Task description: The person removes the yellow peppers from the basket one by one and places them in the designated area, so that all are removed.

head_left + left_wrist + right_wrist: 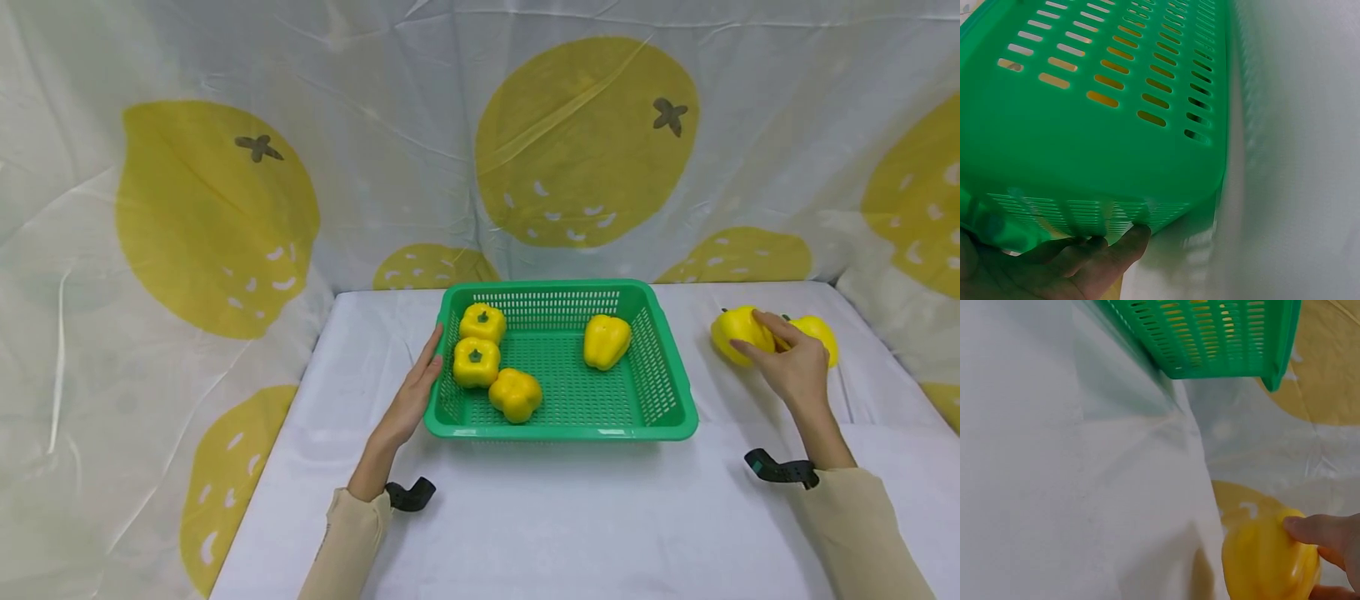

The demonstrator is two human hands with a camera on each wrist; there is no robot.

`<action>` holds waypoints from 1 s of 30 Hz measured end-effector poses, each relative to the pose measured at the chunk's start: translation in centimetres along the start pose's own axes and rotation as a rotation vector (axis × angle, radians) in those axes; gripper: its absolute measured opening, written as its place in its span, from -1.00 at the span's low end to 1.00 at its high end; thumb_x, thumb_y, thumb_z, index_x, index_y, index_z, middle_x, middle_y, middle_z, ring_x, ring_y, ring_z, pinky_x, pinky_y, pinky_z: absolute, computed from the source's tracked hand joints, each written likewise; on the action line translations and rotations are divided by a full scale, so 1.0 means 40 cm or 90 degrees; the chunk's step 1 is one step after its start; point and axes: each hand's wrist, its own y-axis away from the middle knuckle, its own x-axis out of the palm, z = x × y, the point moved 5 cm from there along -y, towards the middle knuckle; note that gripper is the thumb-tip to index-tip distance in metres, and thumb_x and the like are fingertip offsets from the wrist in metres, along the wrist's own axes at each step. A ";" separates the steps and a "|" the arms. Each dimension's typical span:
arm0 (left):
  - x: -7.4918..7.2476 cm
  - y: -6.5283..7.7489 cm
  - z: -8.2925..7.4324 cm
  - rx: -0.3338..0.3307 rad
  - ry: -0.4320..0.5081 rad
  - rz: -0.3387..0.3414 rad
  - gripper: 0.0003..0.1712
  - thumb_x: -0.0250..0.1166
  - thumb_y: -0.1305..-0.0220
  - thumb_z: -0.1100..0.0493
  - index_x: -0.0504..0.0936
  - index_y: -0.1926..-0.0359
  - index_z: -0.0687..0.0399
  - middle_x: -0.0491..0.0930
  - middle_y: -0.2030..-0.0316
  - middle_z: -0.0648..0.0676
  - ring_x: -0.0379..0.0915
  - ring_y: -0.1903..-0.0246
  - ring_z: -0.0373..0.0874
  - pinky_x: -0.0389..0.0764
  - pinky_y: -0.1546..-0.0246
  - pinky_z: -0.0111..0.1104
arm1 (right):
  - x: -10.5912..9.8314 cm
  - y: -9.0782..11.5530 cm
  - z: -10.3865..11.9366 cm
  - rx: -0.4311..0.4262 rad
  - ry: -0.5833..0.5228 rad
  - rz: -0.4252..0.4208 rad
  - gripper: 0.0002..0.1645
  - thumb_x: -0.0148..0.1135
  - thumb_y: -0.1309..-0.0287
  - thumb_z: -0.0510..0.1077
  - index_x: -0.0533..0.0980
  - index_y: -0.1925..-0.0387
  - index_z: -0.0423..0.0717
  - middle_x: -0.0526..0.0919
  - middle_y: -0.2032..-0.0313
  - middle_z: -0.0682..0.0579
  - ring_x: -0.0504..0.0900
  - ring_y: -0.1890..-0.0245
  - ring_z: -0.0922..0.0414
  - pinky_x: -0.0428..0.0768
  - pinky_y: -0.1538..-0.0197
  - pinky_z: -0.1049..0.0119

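Note:
A green plastic basket (555, 433) stands on the table. My left hand (411, 400) lies along its left wall, fingers extended and touching it; in the left wrist view the fingertips rest against the slotted side. To the right of the basket, my right hand (801, 367) grips a yellow bell pepper (738, 335) between thumb and fingers, also seen as the pepper (1266, 559) in the right wrist view. A second yellow bell pepper (819, 335) sits just behind that hand, partly hidden by it. Whether the gripped pepper touches the table is hard to tell.
Inside the basket, three yellow peppers (476, 362) cluster at the left and one pepper (606, 342) lies toward the right. White cloth (570, 517) covers the table. A lemon-print curtain (390, 150) hangs behind and at both sides.

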 end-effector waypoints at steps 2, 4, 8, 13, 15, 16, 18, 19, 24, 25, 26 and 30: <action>0.000 0.001 0.003 -0.001 -0.001 0.000 -0.35 -0.28 -0.72 -0.08 -0.20 -0.68 -0.32 -0.27 -0.69 -0.10 -0.42 -0.68 0.01 -0.30 -0.62 0.21 | -0.001 0.011 -0.007 0.012 0.002 -0.001 -0.21 0.28 -0.39 0.17 0.31 -0.51 0.02 0.34 -0.51 -0.18 0.21 -0.58 -0.19 0.25 -0.57 -0.03; -0.001 0.000 0.006 -0.003 -0.001 -0.002 -0.35 -0.28 -0.72 -0.09 -0.19 -0.68 -0.33 -0.27 -0.69 -0.10 -0.42 -0.68 0.01 -0.29 -0.62 0.20 | -0.003 0.020 -0.013 0.017 0.004 -0.005 -0.22 0.28 -0.40 0.16 0.31 -0.51 0.01 0.33 -0.51 -0.17 0.20 -0.58 -0.19 0.25 -0.58 -0.05; -0.002 0.000 0.009 -0.002 -0.002 -0.004 -0.35 -0.28 -0.72 -0.10 -0.19 -0.68 -0.33 -0.26 -0.69 -0.09 -0.41 -0.68 0.01 -0.29 -0.62 0.21 | -0.007 0.033 -0.025 0.023 0.013 -0.015 -0.23 0.30 -0.39 0.15 0.33 -0.49 0.01 0.36 -0.49 -0.18 0.24 -0.56 -0.20 0.26 -0.57 -0.05; -0.002 -0.002 0.010 -0.003 -0.003 -0.002 -0.35 -0.28 -0.72 -0.10 -0.19 -0.68 -0.35 -0.27 -0.68 -0.11 -0.42 -0.68 0.00 -0.29 -0.62 0.20 | -0.014 0.042 -0.041 0.021 0.025 -0.037 -0.24 0.35 -0.35 0.11 0.37 -0.47 0.00 0.38 -0.48 -0.16 0.29 -0.54 -0.19 0.29 -0.57 -0.01; -0.001 -0.002 0.009 -0.003 -0.003 0.000 -0.35 -0.28 -0.72 -0.10 -0.20 -0.68 -0.35 -0.27 -0.68 -0.11 -0.42 -0.68 0.00 -0.29 -0.62 0.20 | -0.019 0.044 -0.045 0.012 0.025 -0.050 -0.25 0.38 -0.34 0.08 0.39 -0.46 0.00 0.39 -0.47 -0.16 0.30 -0.54 -0.18 0.28 -0.57 -0.01; -0.001 -0.002 0.008 -0.002 -0.002 -0.001 -0.35 -0.28 -0.72 -0.10 -0.20 -0.68 -0.35 -0.27 -0.68 -0.10 -0.42 -0.68 0.01 -0.28 -0.62 0.21 | -0.020 0.044 -0.047 0.008 0.023 -0.054 -0.25 0.39 -0.33 0.06 0.39 -0.45 -0.01 0.39 -0.47 -0.16 0.29 -0.54 -0.17 0.27 -0.58 -0.02; 0.000 -0.001 0.007 -0.001 0.000 -0.001 -0.35 -0.28 -0.72 -0.09 -0.20 -0.68 -0.34 -0.27 -0.68 -0.10 -0.41 -0.68 0.01 -0.28 -0.62 0.21 | -0.021 0.042 -0.050 0.002 0.025 -0.061 -0.25 0.41 -0.31 0.06 0.40 -0.45 0.01 0.39 -0.46 -0.15 0.29 -0.54 -0.16 0.26 -0.58 -0.01; 0.000 -0.001 0.006 -0.001 0.001 -0.001 -0.35 -0.28 -0.72 -0.09 -0.20 -0.68 -0.34 -0.27 -0.68 -0.10 -0.41 -0.68 0.01 -0.28 -0.62 0.21 | -0.022 0.041 -0.051 -0.004 0.023 -0.064 -0.25 0.42 -0.31 0.04 0.41 -0.44 0.00 0.40 -0.46 -0.16 0.29 -0.54 -0.16 0.25 -0.58 -0.04; -0.001 0.000 0.008 -0.004 -0.001 -0.002 -0.36 -0.28 -0.72 -0.08 -0.19 -0.68 -0.35 -0.27 -0.68 -0.11 -0.41 -0.68 0.01 -0.29 -0.62 0.21 | -0.021 0.038 -0.058 -0.011 0.018 -0.063 -0.27 0.39 -0.34 0.01 0.38 -0.46 -0.01 0.36 -0.48 -0.18 0.24 -0.57 -0.17 0.20 -0.60 -0.09; -0.001 0.000 0.008 -0.004 -0.002 -0.003 -0.36 -0.28 -0.72 -0.08 -0.19 -0.68 -0.35 -0.27 -0.68 -0.10 -0.41 -0.68 0.01 -0.29 -0.62 0.21 | -0.021 0.038 -0.060 -0.010 0.016 -0.063 -0.27 0.38 -0.34 0.01 0.38 -0.46 -0.01 0.35 -0.49 -0.17 0.23 -0.57 -0.16 0.19 -0.60 -0.09; -0.001 -0.001 0.008 -0.004 -0.002 -0.003 -0.36 -0.28 -0.72 -0.08 -0.19 -0.68 -0.35 -0.27 -0.68 -0.11 -0.41 -0.68 0.01 -0.29 -0.62 0.21 | -0.021 0.037 -0.061 -0.009 0.015 -0.062 -0.27 0.38 -0.35 0.00 0.37 -0.46 -0.01 0.34 -0.49 -0.17 0.23 -0.58 -0.17 0.18 -0.60 -0.11; 0.001 -0.001 0.006 -0.001 0.000 -0.004 -0.36 -0.28 -0.72 -0.08 -0.19 -0.68 -0.34 -0.26 -0.69 -0.10 -0.41 -0.68 0.01 -0.29 -0.62 0.21 | -0.021 0.039 -0.062 -0.009 0.010 -0.065 -0.28 0.38 -0.35 -0.04 0.38 -0.46 -0.02 0.33 -0.50 -0.18 0.22 -0.57 -0.22 0.14 -0.61 -0.17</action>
